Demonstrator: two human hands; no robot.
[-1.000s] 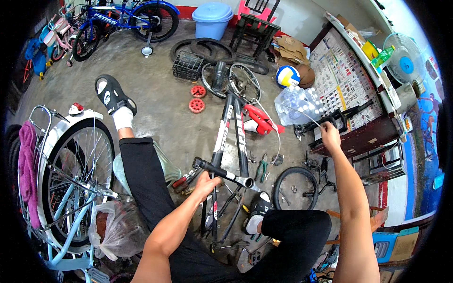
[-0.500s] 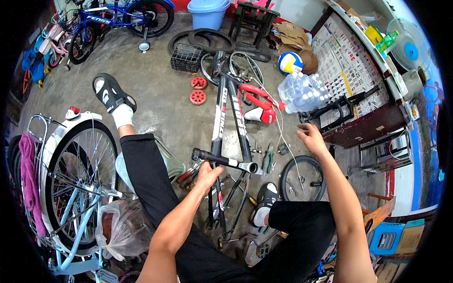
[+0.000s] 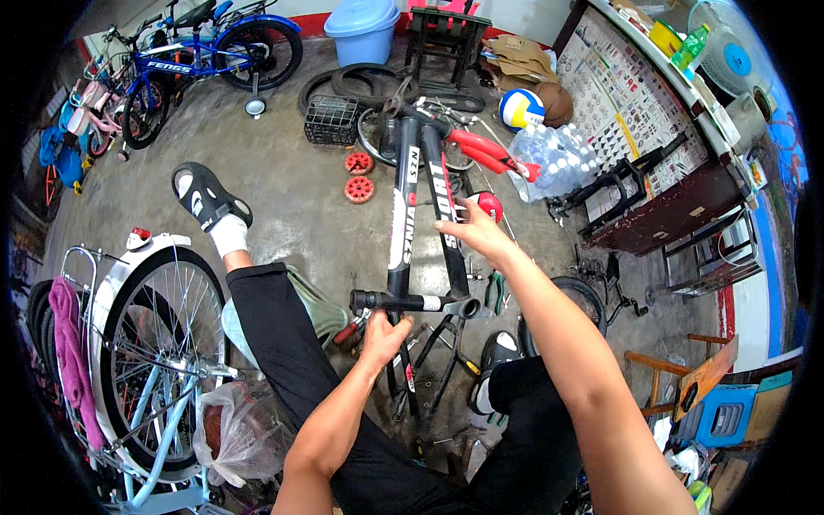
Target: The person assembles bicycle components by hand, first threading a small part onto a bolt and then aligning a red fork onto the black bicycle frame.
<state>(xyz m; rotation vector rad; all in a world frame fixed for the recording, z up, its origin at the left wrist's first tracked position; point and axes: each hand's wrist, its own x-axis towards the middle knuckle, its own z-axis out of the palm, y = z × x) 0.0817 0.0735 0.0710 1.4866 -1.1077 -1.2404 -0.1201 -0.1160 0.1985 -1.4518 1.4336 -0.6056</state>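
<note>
A black bicycle frame (image 3: pixel 400 232) with white and red lettering stands in front of me between my legs, its two main tubes running away from me. My left hand (image 3: pixel 384 339) is closed round the frame just below a short cross tube (image 3: pixel 414 302) with an open end at the right. Beside the lettered right tube is my right hand (image 3: pixel 474 230). Its thumb reaches over that tube and its fingers are apart, partly hidden. The red fork (image 3: pixel 493 154) points right from the frame's far end. A red and white piece (image 3: pixel 490 206) shows behind my right hand.
Tools, including pliers (image 3: pixel 495 292), lie on the floor near a small wheel (image 3: pixel 577 311). A pale blue bicycle (image 3: pixel 159 395) stands at my left. Two red discs (image 3: pixel 359 189), a wire basket (image 3: pixel 330 120), bottled water (image 3: pixel 556 163) and a dark cabinet (image 3: pixel 661 215) stand farther off.
My right hand has moved left and away from me, from beside the floor wheel to the frame's right tube. The frame and red fork have shifted and turned. My left hand keeps its grip.
</note>
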